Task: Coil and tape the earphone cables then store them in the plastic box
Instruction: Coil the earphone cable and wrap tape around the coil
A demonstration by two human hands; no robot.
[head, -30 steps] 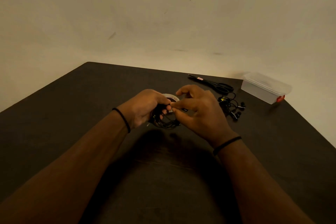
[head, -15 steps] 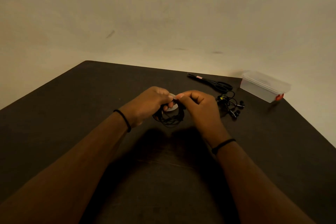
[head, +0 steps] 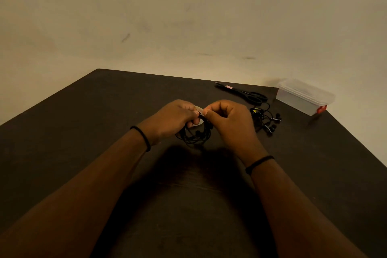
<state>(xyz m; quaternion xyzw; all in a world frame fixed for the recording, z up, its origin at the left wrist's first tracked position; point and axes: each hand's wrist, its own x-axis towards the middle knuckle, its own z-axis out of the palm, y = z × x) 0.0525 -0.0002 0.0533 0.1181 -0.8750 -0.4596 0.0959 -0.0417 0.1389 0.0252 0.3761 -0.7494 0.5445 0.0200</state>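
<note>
Pinching the top of the coiled earphone cable [head: 194,135] at table centre, left hand [head: 173,119] and right hand [head: 228,120] met fingertip to fingertip, likely to keep the loops bunched for taping. Spare earphones [head: 265,118], scissors [head: 244,93] and plastic box [head: 303,96] lay toward 2 o'clock.

Left hand [head: 173,118]: fingers curled, gripping the top of the coiled earphone cable [head: 194,135].
Right hand [head: 227,120]: thumb and forefinger pinch the same coil at its top, touching the left fingertips.
Tape roll [head: 199,111]: pale, mostly hidden behind both hands.
Loose earphones [head: 265,118]: tangled, just right of the right hand.
Scissors [head: 245,94]: beyond the right hand.
Plastic box [head: 303,96]: lidded, far right of the hands.
Table [head: 83,121]: dark, under everything.
</note>
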